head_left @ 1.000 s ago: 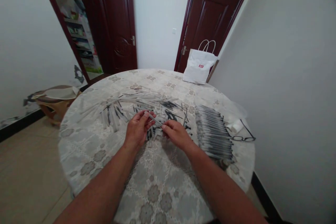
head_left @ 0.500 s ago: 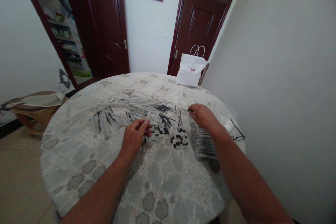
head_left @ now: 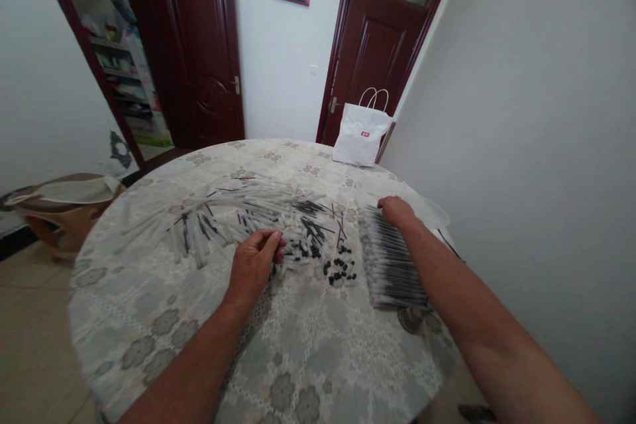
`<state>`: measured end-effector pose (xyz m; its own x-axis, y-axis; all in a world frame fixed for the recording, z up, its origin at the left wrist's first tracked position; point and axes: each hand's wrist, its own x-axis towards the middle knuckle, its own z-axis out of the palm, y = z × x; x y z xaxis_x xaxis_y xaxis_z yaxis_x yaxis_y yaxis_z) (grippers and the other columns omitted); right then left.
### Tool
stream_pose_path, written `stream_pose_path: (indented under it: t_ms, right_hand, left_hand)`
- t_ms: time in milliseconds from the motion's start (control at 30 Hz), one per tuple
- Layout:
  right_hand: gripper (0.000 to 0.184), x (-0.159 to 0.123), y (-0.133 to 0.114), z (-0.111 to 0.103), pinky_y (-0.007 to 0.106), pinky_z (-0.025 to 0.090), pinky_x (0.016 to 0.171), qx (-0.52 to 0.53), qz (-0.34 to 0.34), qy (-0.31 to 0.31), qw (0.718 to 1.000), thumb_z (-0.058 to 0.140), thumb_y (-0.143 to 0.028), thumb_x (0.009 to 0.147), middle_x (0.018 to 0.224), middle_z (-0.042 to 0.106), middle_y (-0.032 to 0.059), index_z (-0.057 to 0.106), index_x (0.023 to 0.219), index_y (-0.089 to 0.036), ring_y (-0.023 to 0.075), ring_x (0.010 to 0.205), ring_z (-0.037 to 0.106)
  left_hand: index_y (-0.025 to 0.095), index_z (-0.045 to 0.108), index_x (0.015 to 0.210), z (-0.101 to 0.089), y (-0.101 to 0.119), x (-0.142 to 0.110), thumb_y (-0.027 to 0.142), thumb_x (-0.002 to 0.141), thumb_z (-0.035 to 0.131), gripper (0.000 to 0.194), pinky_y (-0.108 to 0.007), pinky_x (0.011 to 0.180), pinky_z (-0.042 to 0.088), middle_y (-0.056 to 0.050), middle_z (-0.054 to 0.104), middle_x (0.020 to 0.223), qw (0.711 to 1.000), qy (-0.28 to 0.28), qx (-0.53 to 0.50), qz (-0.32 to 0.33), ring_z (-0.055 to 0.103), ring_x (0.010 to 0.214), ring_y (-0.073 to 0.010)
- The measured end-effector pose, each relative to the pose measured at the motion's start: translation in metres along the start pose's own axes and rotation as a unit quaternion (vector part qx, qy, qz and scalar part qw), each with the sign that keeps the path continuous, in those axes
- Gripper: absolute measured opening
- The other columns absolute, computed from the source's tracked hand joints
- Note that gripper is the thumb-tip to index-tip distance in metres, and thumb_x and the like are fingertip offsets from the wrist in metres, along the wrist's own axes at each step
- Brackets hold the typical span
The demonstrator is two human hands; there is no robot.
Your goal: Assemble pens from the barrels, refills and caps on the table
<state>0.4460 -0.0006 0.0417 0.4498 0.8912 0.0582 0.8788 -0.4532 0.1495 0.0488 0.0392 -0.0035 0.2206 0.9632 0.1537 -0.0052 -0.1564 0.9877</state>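
My right hand is at the far end of a row of pens laid side by side, clear-barrelled with dark ends. Its fingers are closed on a pen at that end, mostly hidden by the hand. My left hand hovers at the near edge of the loose parts, thumb and fingers curled together; whatever they may hold is hidden. Beside it lie black pen caps in a small group. Behind it are dark thin refills and many translucent pen barrels.
The round table has a flowered cloth. At its back edge stands a white paper bag. Glasses are partly behind my right arm, near the wall. A stool with cloth on it stands left of the table.
My right hand has left my left hand, carrying a pen rightward to the far end of the row. My left hand stays near the loose parts. The view has shifted slightly right.
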Motion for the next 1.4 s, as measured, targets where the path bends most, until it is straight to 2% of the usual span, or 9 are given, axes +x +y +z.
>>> stream_pose_path:
  t_ms: [233,400,500,600,733,867,1133,1233,1400]
  right_hand:
    - [0.040,-0.031,-0.031,-0.019,0.034,0.048,0.097,0.006,-0.010,0.023,1.000,0.044,-0.017,0.098,0.128,0.071,0.0159,0.072,0.127,-0.020,0.0271,0.117,0.065]
    - [0.033,-0.077,-0.082,-0.024,0.028,0.045,0.096,0.065,-0.101,-0.003,0.993,0.050,-0.029,0.099,0.119,0.075,0.0118,0.074,0.121,-0.022,0.0230,0.115,0.065]
    - [0.028,-0.099,-0.118,-0.020,0.029,0.046,0.089,0.082,-0.149,-0.039,0.985,0.055,-0.028,0.095,0.116,0.076,0.0114,0.075,0.114,-0.022,0.0239,0.109,0.068]
    - [0.027,-0.112,-0.147,-0.009,0.030,0.046,0.085,0.079,-0.150,-0.057,0.984,0.057,-0.030,0.094,0.113,0.076,0.0112,0.073,0.114,-0.023,0.0250,0.107,0.069]
    - [0.026,-0.124,-0.176,0.005,0.031,0.047,0.082,0.076,-0.147,-0.035,0.986,0.056,-0.037,0.097,0.113,0.073,0.0114,0.069,0.113,-0.022,0.0257,0.105,0.068]
    - [0.025,-0.139,-0.196,0.011,0.029,0.048,0.084,0.106,-0.180,0.012,0.978,0.051,-0.035,0.101,0.117,0.068,0.0107,0.065,0.117,-0.021,0.0226,0.104,0.066]
    - [0.038,-0.172,-0.238,0.001,0.027,0.049,0.087,0.148,-0.360,0.046,0.920,0.048,-0.032,0.103,0.128,0.061,0.0088,0.056,0.140,-0.031,0.0210,0.110,0.059]
    - [0.035,-0.174,-0.244,0.003,0.027,0.049,0.085,0.132,-0.342,0.062,0.928,0.047,-0.032,0.103,0.129,0.060,0.0103,0.058,0.136,-0.029,0.0219,0.110,0.057]
    - [0.028,-0.167,-0.241,0.012,0.027,0.049,0.086,0.109,-0.294,0.046,0.949,0.041,-0.033,0.106,0.123,0.060,0.0105,0.064,0.120,-0.026,0.0211,0.107,0.057]
  left_hand:
    - [0.016,0.070,0.087,0.001,-0.003,0.001,0.050,0.086,0.067,0.034,-0.025,0.054,0.052,-0.006,0.074,0.078,1.000,0.005,-0.012,-0.007,0.064,0.056,-0.0148]
    - [0.017,0.069,0.085,0.004,-0.002,-0.001,0.047,0.084,0.068,0.031,-0.024,0.050,0.051,-0.006,0.074,0.078,0.999,0.012,-0.032,-0.011,0.062,0.054,-0.0140]
    - [0.017,0.069,0.086,0.005,-0.002,-0.001,0.045,0.085,0.067,0.029,-0.023,0.050,0.050,-0.006,0.073,0.078,0.999,0.012,-0.031,-0.013,0.062,0.054,-0.0131]
    - [0.016,0.069,0.087,0.005,-0.004,0.000,0.044,0.086,0.066,0.028,-0.023,0.050,0.051,-0.005,0.073,0.077,0.999,0.016,-0.035,-0.018,0.061,0.054,-0.0126]
    - [0.016,0.068,0.086,0.003,-0.009,0.002,0.045,0.086,0.066,0.028,-0.023,0.049,0.051,-0.005,0.071,0.077,0.998,0.024,-0.048,-0.013,0.061,0.052,-0.0120]
    - [0.018,0.067,0.090,0.000,-0.013,0.007,0.045,0.087,0.065,0.028,-0.022,0.045,0.047,-0.002,0.069,0.076,0.994,0.075,-0.082,0.005,0.059,0.051,-0.0113]
    - [0.019,0.064,0.091,-0.017,-0.018,0.024,0.041,0.086,0.063,0.023,-0.020,0.038,0.039,0.003,0.061,0.070,0.961,0.190,-0.199,0.034,0.049,0.043,-0.0077]
    - [0.018,0.063,0.091,-0.019,-0.019,0.027,0.041,0.084,0.064,0.023,-0.019,0.037,0.037,0.004,0.060,0.069,0.953,0.210,-0.217,0.022,0.046,0.043,-0.0069]
    - [0.018,0.062,0.090,-0.016,-0.019,0.023,0.041,0.084,0.064,0.024,-0.019,0.038,0.035,0.005,0.059,0.069,0.961,0.184,-0.207,0.003,0.046,0.043,-0.0063]
